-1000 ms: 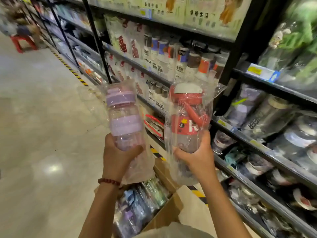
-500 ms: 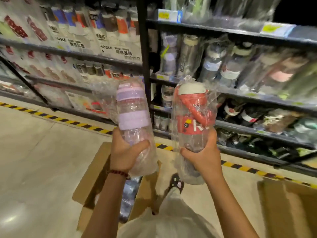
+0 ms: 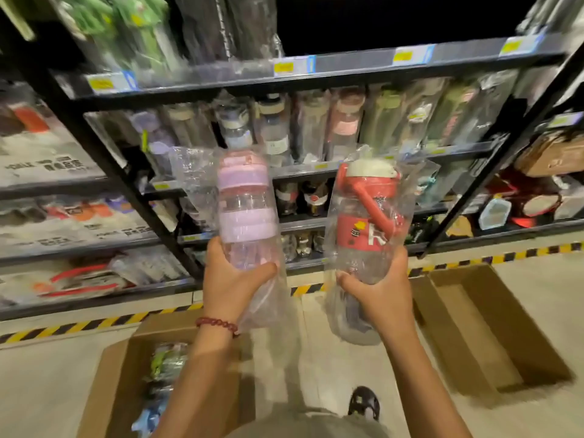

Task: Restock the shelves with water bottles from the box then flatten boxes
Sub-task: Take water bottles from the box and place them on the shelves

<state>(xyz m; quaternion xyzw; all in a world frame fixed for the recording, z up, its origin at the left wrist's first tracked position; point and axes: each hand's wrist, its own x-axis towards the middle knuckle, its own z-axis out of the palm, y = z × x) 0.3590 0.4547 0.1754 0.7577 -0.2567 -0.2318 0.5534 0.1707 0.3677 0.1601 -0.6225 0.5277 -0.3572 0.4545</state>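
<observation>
My left hand [image 3: 232, 281] grips the lower part of a clear bottle with a lilac lid and band [image 3: 245, 213], wrapped in a plastic bag. In my right hand [image 3: 377, 290] I hold a clear bottle with a red band, red strap and white cap [image 3: 368, 216], also bagged. Both bottles stand upright in front of the black shelves [image 3: 316, 75], which carry rows of wrapped bottles. Below my left arm lies an open cardboard box [image 3: 117, 361] with several wrapped bottles inside.
A second cardboard box [image 3: 493, 324], open and seemingly empty, lies on the floor at the right. Yellow-black tape [image 3: 79, 325] runs along the shelf base. My shoe [image 3: 363, 403] is on the floor between the boxes. Bags and baskets fill the shelves at far right.
The view has swung right and now faces the bottle shelves square on. Both hands still hold their bottles at the same height. The second box has come into view at the right.
</observation>
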